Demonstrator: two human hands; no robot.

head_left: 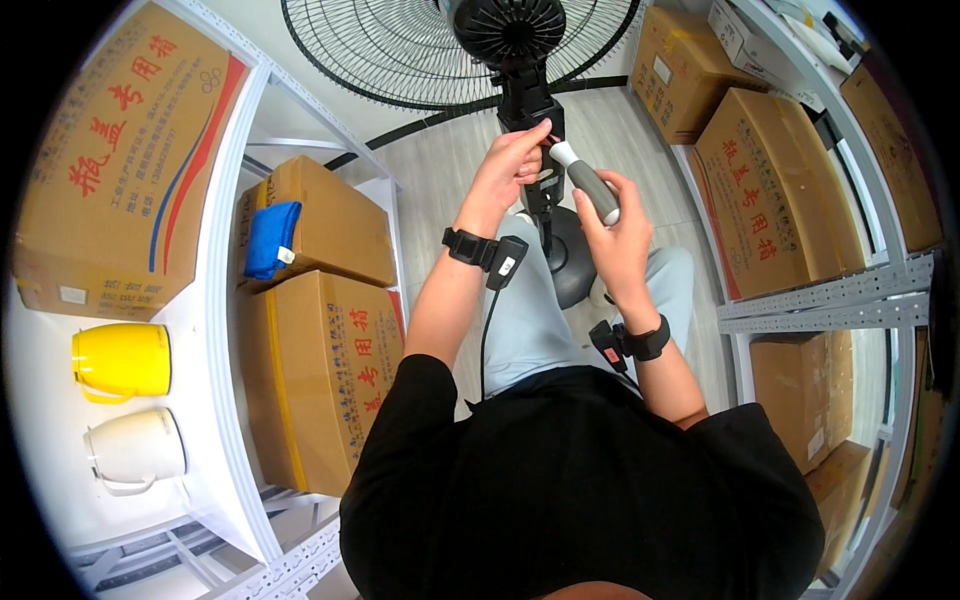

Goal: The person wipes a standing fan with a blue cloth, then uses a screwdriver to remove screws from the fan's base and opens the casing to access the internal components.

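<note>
A black fan (508,32) with a wire guard stands in front of me on a black post and round base (570,270). My left hand (508,165) is closed at the post's joint (530,105), thumb and finger pressed near the screwdriver's front end; what they pinch is hidden. My right hand (615,235) grips a grey-and-white screwdriver (592,185), angled up toward that joint, whose tip I cannot make out. Both wrists carry black straps with small devices.
Metal shelves with cardboard boxes (760,190) line both sides. On the left are a blue cloth bundle (265,240), a yellow jug (120,360) and a white jug (135,450). My legs (520,310) are either side of the fan base, with a wall behind the fan.
</note>
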